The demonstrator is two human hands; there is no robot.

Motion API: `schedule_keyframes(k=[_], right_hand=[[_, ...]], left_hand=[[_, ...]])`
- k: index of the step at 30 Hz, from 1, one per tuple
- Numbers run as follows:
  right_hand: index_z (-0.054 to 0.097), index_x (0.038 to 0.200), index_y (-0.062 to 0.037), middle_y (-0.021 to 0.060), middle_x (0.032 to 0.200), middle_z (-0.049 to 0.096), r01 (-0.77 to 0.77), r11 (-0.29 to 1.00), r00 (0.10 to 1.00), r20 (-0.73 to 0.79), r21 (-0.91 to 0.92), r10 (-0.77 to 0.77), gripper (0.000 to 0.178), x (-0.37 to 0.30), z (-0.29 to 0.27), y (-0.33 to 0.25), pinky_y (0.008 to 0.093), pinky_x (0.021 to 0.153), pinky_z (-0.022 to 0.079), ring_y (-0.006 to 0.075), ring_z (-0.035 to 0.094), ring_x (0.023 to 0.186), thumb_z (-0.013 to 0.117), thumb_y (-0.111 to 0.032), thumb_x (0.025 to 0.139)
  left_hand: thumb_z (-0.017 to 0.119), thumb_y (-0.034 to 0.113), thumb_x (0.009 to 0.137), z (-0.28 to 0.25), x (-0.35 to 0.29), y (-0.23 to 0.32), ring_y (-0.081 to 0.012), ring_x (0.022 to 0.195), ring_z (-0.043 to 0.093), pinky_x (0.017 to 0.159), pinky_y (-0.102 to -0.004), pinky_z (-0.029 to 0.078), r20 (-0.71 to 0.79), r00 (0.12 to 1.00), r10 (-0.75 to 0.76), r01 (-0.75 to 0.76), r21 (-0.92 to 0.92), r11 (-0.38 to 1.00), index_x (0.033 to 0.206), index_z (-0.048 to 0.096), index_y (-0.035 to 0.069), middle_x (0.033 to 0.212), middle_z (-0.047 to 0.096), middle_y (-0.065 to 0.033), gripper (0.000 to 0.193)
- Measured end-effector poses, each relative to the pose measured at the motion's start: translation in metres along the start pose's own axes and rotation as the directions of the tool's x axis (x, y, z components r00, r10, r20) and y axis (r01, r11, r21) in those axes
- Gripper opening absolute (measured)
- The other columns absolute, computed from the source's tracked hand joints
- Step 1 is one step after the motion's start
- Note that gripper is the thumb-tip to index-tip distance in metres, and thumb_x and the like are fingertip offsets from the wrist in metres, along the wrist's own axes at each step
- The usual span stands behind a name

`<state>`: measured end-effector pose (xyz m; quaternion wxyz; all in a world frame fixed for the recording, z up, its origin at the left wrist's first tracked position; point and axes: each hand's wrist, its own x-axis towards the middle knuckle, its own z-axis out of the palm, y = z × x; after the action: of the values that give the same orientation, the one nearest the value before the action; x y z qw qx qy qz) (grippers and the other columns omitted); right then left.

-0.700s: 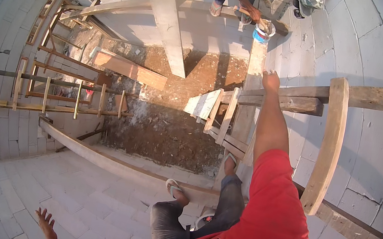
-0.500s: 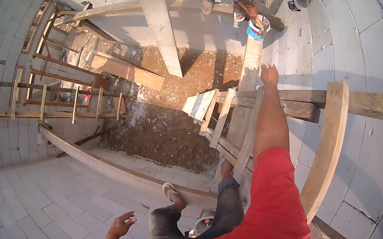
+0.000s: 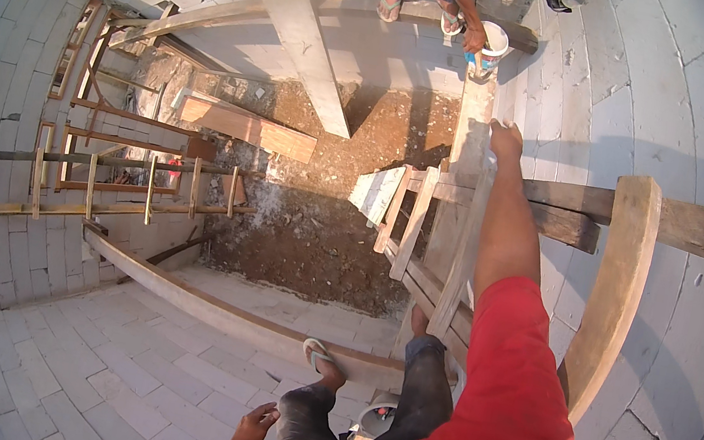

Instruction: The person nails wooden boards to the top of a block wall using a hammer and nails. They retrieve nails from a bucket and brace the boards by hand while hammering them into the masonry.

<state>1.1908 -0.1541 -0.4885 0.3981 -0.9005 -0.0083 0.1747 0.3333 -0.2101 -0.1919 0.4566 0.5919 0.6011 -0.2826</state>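
Note:
My right arm, in a red sleeve, stretches forward. My right hand (image 3: 505,140) is closed above the narrow plank (image 3: 477,102) beside the block wall; what its curled fingers hold, if anything, is hidden. Low in the picture, my left hand (image 3: 255,424) hangs free near my left knee, its fingers loosely bent and apart. Ahead, another person's hand (image 3: 475,39) is at a white and blue bucket (image 3: 494,38) on the plank's far end. Under my right forearm stands a wooden ladder (image 3: 414,223). A second bucket (image 3: 377,417) sits between my legs.
My sandalled left foot rests on a long beam (image 3: 244,323). A wide board (image 3: 295,27) leans at the far side. A bamboo ladder (image 3: 89,197) spans the left. Thick timbers (image 3: 682,226) and an upright board (image 3: 615,289) stand at right. Earthen floor (image 3: 300,258) lies far below.
The view has shifted a little. The co-worker's bucket has tipped, and their hand has moved to its side. My left hand has drawn rightward toward my knee; my right arm stays stretched out.

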Motion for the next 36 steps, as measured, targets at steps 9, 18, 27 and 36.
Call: schedule_keyframes(k=[9,18,27,36], right_hand=[[0.055,0.144,-0.0017,0.012,0.088,0.069,-0.103,0.984,0.989,0.122,0.143,0.085,0.062,-0.003,0.012,-0.018,0.0343,0.062,0.058,0.0195,0.067,0.074,0.071,-0.037,0.096],[0.046,0.147,0.0057,0.0234,0.12,0.068,0.119,0.968,0.975,-0.156,-0.222,-0.156,0.085,0.065,-0.005,-0.025,0.0375,0.074,0.058,0.0303,0.071,0.104,0.071,-0.053,0.091],[0.033,0.154,0.0093,0.0287,0.16,0.034,-0.192,0.884,0.938,0.344,0.426,0.038,0.113,-0.01,-0.014,-0.157,0.0508,0.093,0.061,0.0405,0.047,0.138,0.082,-0.061,0.08],[0.042,0.12,0.0248,0.0341,0.125,0.058,-0.398,0.521,0.827,0.542,0.755,-0.153,0.033,-0.136,0.0,-0.159,0.0483,0.095,0.066,0.0513,0.066,0.11,0.044,0.006,0.093]], left_hand=[[0.069,0.042,0.098,0.049,0.003,-0.017,-0.0272,0.113,0.071,0.098,-0.0384,0.053,-0.004,1.0,-0.002,0.002,-0.057,0.998,0.135,0.065,0.005,0.121,0.074,-0.0181,0.053],[0.072,0.034,0.098,0.026,0.049,0.072,-0.026,0.113,0.072,0.098,-0.0359,0.054,-0.015,0.99,0.143,-0.143,-0.211,0.967,0.135,0.065,0.001,0.121,0.074,-0.0191,0.05],[0.072,0.037,0.098,0.024,0.05,0.126,-0.0279,0.112,0.072,0.097,-0.0378,0.055,-0.018,0.974,0.225,-0.225,-0.153,0.962,0.137,0.064,0.004,0.122,0.073,-0.0174,0.052],[0.067,0.041,0.1,0.003,0.038,0.217,-0.0286,0.117,0.068,0.101,-0.041,0.054,0.049,0.901,0.432,-0.39,-0.345,0.854,0.148,0.054,0.008,0.139,0.064,-0.0155,0.06]])
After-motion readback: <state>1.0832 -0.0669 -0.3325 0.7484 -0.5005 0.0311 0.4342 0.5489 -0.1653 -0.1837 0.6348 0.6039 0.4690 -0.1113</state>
